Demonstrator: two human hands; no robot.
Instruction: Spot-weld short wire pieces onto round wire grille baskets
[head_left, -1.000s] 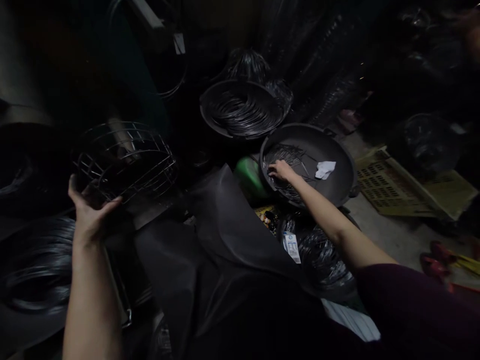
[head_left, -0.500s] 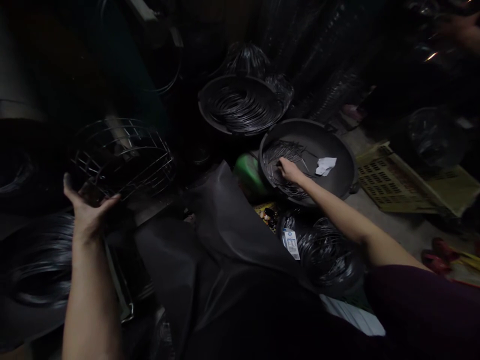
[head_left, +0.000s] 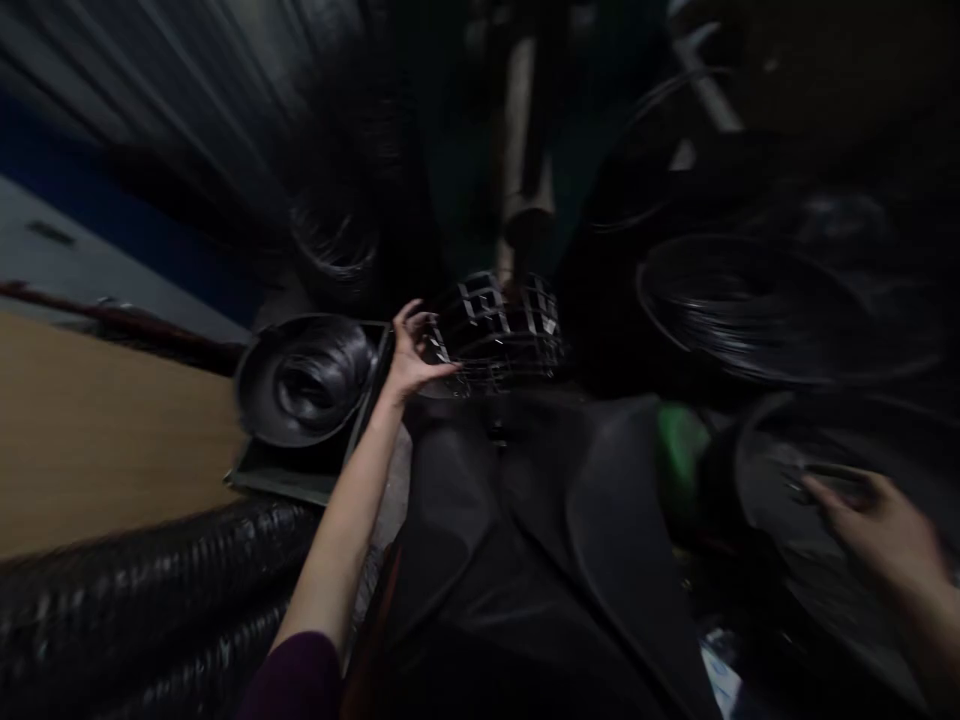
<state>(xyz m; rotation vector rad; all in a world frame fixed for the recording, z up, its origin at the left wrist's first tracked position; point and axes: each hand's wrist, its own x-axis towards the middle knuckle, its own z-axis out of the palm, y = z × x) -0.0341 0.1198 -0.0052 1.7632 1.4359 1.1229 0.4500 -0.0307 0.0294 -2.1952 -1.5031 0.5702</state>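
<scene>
Your left hand (head_left: 415,355) cups the wire cage (head_left: 499,330), fingers spread – hold it level. Your right hand (head_left: 877,525) is over wire rods (head_left: 829,472) in the dark basin (head_left: 795,570) – too blurred to tell if it's closed; pick cleanly.

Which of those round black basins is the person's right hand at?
The lower right basin, under the right hand; the other two, upper right and far left, hold coiled wire.
</scene>
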